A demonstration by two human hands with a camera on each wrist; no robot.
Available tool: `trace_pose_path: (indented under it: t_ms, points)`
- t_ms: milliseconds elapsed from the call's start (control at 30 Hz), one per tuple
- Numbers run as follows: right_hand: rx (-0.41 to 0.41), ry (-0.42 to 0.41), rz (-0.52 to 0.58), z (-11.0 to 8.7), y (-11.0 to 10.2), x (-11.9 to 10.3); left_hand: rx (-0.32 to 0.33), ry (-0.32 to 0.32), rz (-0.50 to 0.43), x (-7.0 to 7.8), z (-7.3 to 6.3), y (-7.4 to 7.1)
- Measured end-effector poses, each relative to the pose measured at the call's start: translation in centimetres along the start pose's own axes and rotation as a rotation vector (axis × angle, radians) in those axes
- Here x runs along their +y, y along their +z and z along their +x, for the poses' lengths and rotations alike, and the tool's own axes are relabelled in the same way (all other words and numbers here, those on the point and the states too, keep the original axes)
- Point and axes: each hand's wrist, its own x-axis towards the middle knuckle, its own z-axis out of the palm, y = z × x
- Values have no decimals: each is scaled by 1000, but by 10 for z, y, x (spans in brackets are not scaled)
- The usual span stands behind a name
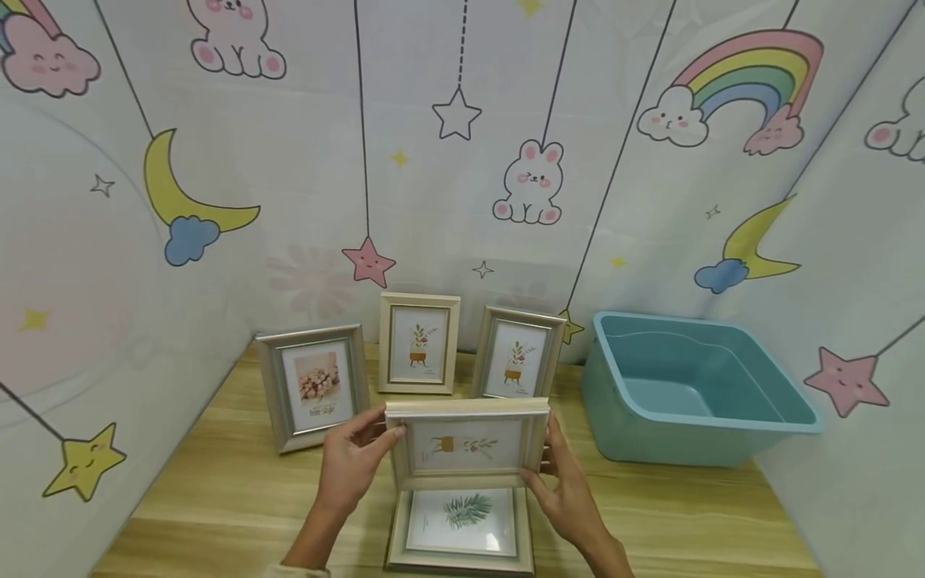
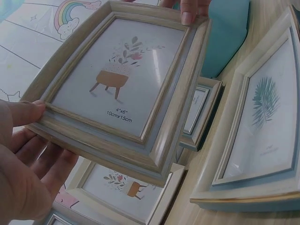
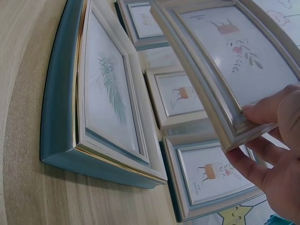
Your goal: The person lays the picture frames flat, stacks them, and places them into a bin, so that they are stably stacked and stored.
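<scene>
Both hands hold up a wood-toned picture frame (image 1: 466,445) turned on its side, its print of a potted plant on a legged stand facing me. My left hand (image 1: 354,461) pinches its left end, thumb on the front edge and fingers behind. At the right end my right hand (image 1: 567,486) grips the frame the same way. In the left wrist view the held picture frame (image 2: 122,70) shows size print under the plant. Below it a picture frame with a green leaf print (image 1: 462,530) lies face up on the table, partly covered by the held one in the head view.
Three picture frames stand at the back: one with a flower photo (image 1: 318,389) at left, a cream one (image 1: 419,345) in the middle, and another plant print (image 1: 516,353) at right. A blue-green plastic tub (image 1: 672,441) sits on the wooden table (image 1: 209,498) at right. Patterned cloth walls surround it.
</scene>
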Motion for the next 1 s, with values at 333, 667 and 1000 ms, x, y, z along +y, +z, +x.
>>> trace_pose_path:
  t_ms: [333,667,1000]
  points:
    - [-16,101,92,0,0,4,5,-70,-47,0,3,2]
    - [-142,351,263,3,-7,-3,135,-140,-425,-9,4,19]
    - [-239,526,415,3,-15,-1,-302,-157,-322,-19,3,-3]
